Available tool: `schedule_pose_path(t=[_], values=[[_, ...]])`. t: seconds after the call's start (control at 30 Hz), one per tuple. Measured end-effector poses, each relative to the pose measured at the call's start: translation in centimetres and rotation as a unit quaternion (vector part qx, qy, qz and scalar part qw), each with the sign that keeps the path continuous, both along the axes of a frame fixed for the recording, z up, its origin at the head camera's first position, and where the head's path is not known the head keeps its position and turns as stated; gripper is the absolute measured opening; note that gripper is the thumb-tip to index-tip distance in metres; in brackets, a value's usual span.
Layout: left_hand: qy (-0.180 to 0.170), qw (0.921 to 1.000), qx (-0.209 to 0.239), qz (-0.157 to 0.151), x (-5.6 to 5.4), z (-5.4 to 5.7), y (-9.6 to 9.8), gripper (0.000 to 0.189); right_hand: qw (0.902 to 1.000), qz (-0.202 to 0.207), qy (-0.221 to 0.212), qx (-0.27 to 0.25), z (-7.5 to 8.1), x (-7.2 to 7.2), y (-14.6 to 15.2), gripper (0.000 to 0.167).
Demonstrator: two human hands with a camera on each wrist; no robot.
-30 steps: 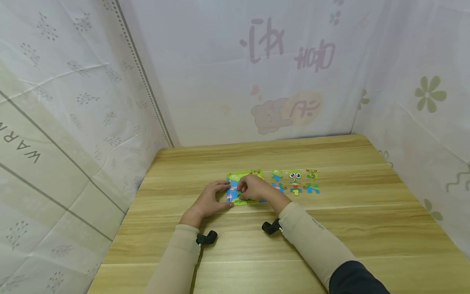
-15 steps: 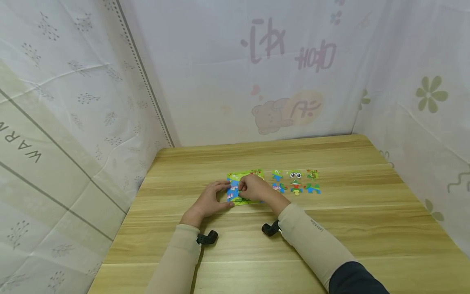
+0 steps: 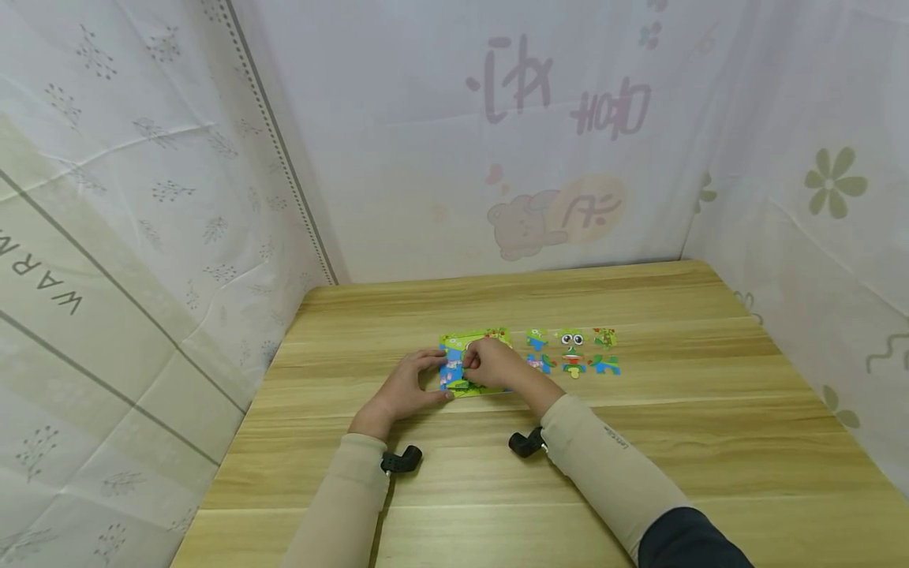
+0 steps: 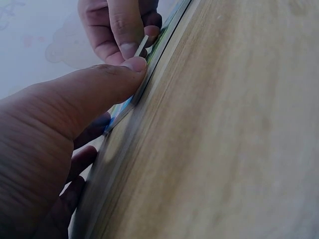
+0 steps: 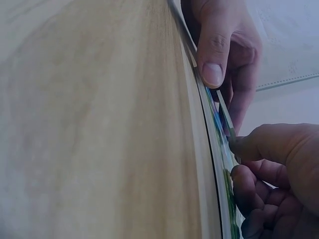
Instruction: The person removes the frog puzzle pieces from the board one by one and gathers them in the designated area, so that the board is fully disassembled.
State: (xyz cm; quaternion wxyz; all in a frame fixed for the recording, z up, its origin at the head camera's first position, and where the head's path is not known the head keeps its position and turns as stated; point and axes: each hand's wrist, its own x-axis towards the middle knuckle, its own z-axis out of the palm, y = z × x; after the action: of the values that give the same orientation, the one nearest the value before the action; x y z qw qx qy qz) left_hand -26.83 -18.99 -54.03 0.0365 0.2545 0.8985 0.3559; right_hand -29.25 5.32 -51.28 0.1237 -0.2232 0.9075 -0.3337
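Note:
A colourful puzzle board (image 3: 451, 339) lies flat on the table, largely covered by the hands. My left hand (image 3: 406, 386) rests at its left end, thumb along the near edge and fingers by the left side. Over the board, my right hand (image 3: 494, 364) pinches a thin puzzle piece (image 5: 225, 113) between thumb and curled fingers. The piece stands tilted above the board, edge-on in both wrist views. In the left wrist view its pale edge (image 4: 142, 46) shows just past the left thumb (image 4: 132, 67). The picture on the piece is mostly hidden.
Several loose puzzle pieces lie in two rows right of the board, among them a piece with frog eyes (image 3: 571, 339) and a blue-green piece (image 3: 606, 364). The wooden table (image 3: 454, 489) ends at a printed curtain (image 3: 398, 158) behind.
My right hand has shifted very slightly to the right, still over the board with the puzzle piece. The left hand and the loose pieces stay in place.

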Motion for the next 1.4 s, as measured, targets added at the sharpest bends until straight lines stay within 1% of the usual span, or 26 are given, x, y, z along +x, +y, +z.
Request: schedule_pose_path(t=[0.23, 0.57, 0.7, 0.8, 0.9, 1.07, 1.2, 1.3, 1.4], values=[[0.001, 1.0000, -0.001, 0.001, 0.1, 0.2, 0.1, 0.069, 0.9998, -0.011, -0.010, -0.014, 0.0, 0.1, 0.8, 0.004], [0.007, 1.0000, -0.004, 0.000, 0.1, 0.3, 0.2, 0.071, 0.9986, -0.032, 0.015, -0.041, -0.2, 0.4, 2.9, 0.007], [0.001, 1.0000, -0.005, 0.003, 0.1, 0.3, 0.2, 0.072, 0.9979, -0.035, 0.004, -0.055, 0.0, 0.6, 4.0, 0.005], [-0.003, 1.0000, -0.007, 0.003, 0.1, 0.3, 0.1, 0.072, 0.9977, -0.032, -0.005, -0.060, 0.4, 0.8, 4.9, 0.004], [-0.005, 0.9999, -0.011, 0.003, 0.1, 0.3, 0.1, 0.072, 0.9981, -0.034, 0.000, -0.051, 0.6, 1.0, 5.9, 0.004], [-0.014, 0.9997, -0.018, 0.009, 0.2, 0.5, 0.0, 0.074, 0.9983, -0.052, 0.019, -0.020, 0.8, 1.3, 7.7, 0.004], [-0.020, 0.9996, -0.017, 0.013, 0.2, 0.6, -0.1, 0.073, 0.9977, -0.064, 0.019, -0.010, 0.8, 1.5, 9.1, 0.005], [-0.021, 0.9995, -0.019, 0.011, 0.1, 0.5, -0.1, 0.073, 0.9977, -0.065, 0.019, -0.002, 0.7, 1.7, 10.0, 0.003], [-0.019, 0.9996, -0.018, 0.009, 0.0, 0.4, -0.2, 0.072, 0.9981, -0.056, 0.024, 0.000, 0.8, 2.0, 10.8, 0.006]])
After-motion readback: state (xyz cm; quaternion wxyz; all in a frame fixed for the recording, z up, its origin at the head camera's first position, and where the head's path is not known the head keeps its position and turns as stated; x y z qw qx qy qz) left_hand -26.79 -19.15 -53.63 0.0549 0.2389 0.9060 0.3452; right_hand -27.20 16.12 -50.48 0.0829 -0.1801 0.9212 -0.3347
